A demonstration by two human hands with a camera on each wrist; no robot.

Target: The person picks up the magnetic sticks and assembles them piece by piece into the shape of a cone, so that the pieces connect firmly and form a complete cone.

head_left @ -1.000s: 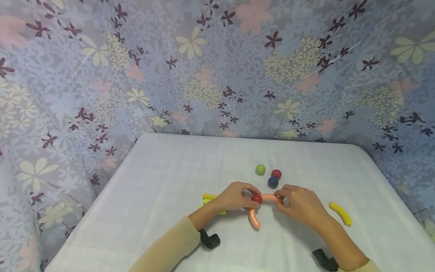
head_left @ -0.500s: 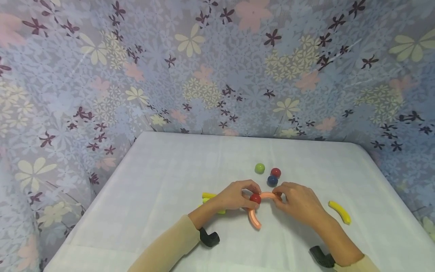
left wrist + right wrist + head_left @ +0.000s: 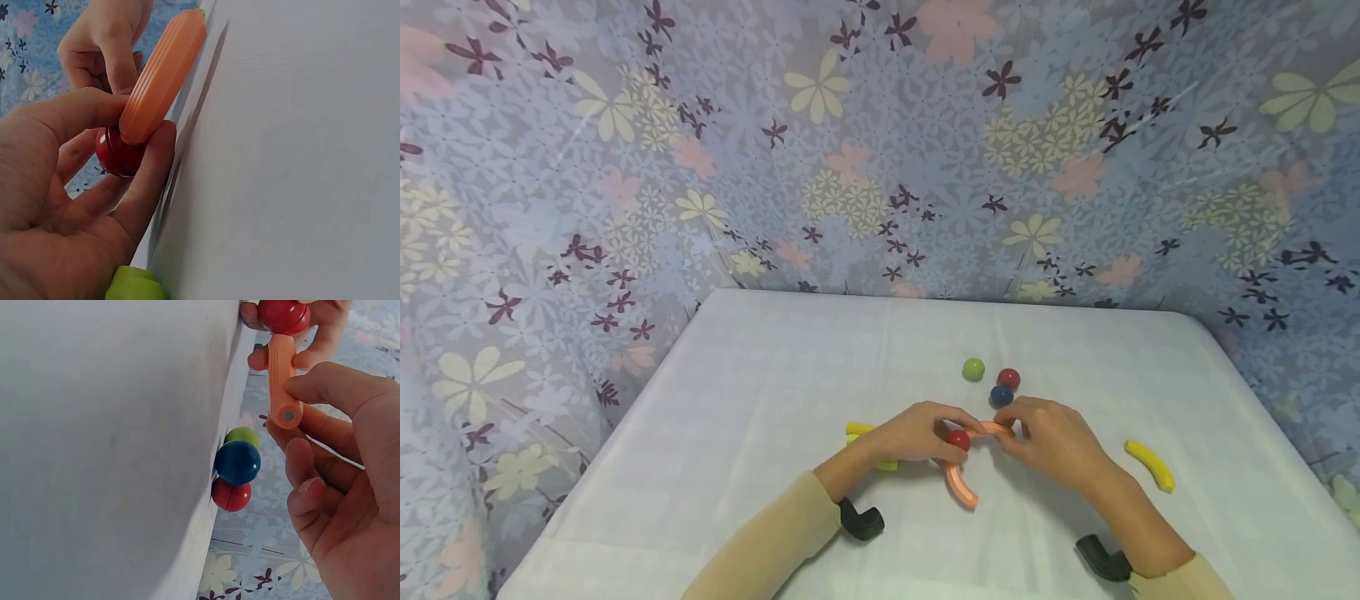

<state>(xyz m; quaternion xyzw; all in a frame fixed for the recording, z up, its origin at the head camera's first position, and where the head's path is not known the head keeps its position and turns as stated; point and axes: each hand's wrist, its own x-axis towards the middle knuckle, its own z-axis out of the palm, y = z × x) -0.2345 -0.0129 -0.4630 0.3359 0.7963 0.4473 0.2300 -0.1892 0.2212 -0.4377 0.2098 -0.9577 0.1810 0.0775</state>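
Observation:
Over the white table, my left hand [image 3: 917, 433] grips a glossy red ball [image 3: 958, 440] between thumb and fingers. An orange curved stick [image 3: 962, 487] points from the ball toward me; the left wrist view shows its ribbed side [image 3: 165, 75] close up, between thumb and fingertips. My right hand [image 3: 1052, 437] pinches a second orange curved stick [image 3: 987, 428] on the ball's other side. In the right wrist view this stick's free end shows a grey round spot [image 3: 288, 415], while its far end meets the red ball [image 3: 284, 315] at the left fingers.
Behind the hands lie a green ball [image 3: 973, 369], another red ball [image 3: 1009, 379] and a blue ball [image 3: 1002, 396]. A yellow curved stick [image 3: 1150, 467] lies at right. Yellow [image 3: 860, 428] and lime-green [image 3: 887, 466] sticks are partly hidden by the left forearm. Black mounts sit at both wrists.
My right hand has shifted left, closer to my left hand, its fingers further along the orange stick. The red ball has moved slightly left, and the lower stick has swung a little.

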